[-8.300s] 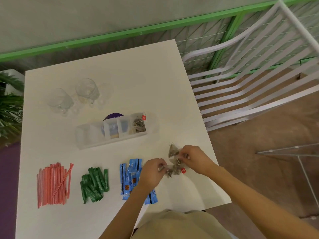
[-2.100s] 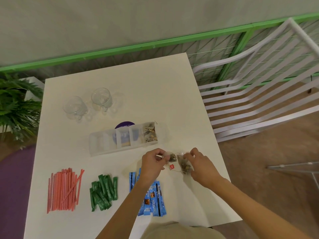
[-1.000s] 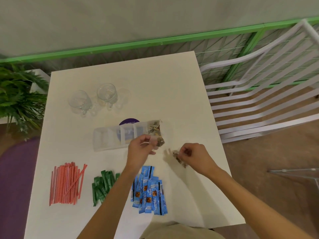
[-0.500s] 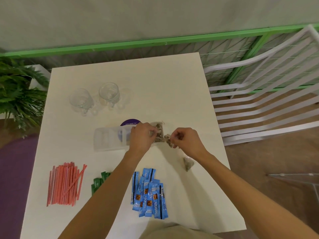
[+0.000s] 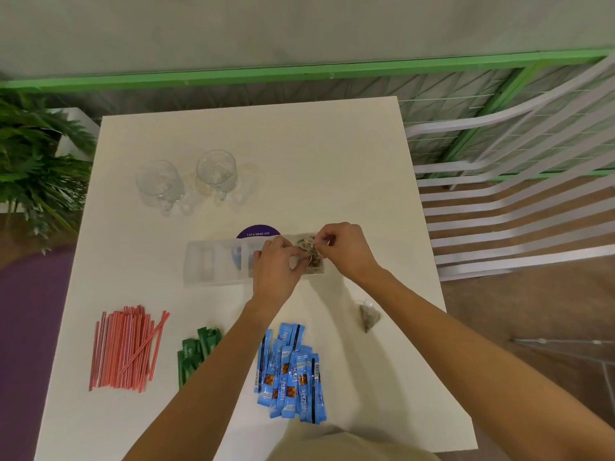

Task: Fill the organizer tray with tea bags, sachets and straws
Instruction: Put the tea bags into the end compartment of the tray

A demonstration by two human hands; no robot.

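Observation:
A clear organizer tray [image 5: 213,261] with several compartments lies mid-table; its rightmost compartment holds tea bags [image 5: 311,257]. My left hand [image 5: 278,264] and my right hand [image 5: 339,247] meet over that compartment, each pinching a tea bag or its string there. One loose tea bag [image 5: 367,316] lies on the table to the right. Red straws [image 5: 126,349], green sachets [image 5: 196,351] and blue sachets [image 5: 291,371] lie in separate piles along the near side.
Two glass cups [image 5: 189,179] stand behind the tray, and a purple round sticker [image 5: 258,231] shows at its far edge. A white slatted chair [image 5: 519,194] is at the right, a green plant [image 5: 33,161] at the left. The table edge [image 5: 432,261] runs close to my right arm.
Both hands moved from the table's right front up to the tray's rightmost compartment with tea bags. One tea bag was left lying on the table at the right.

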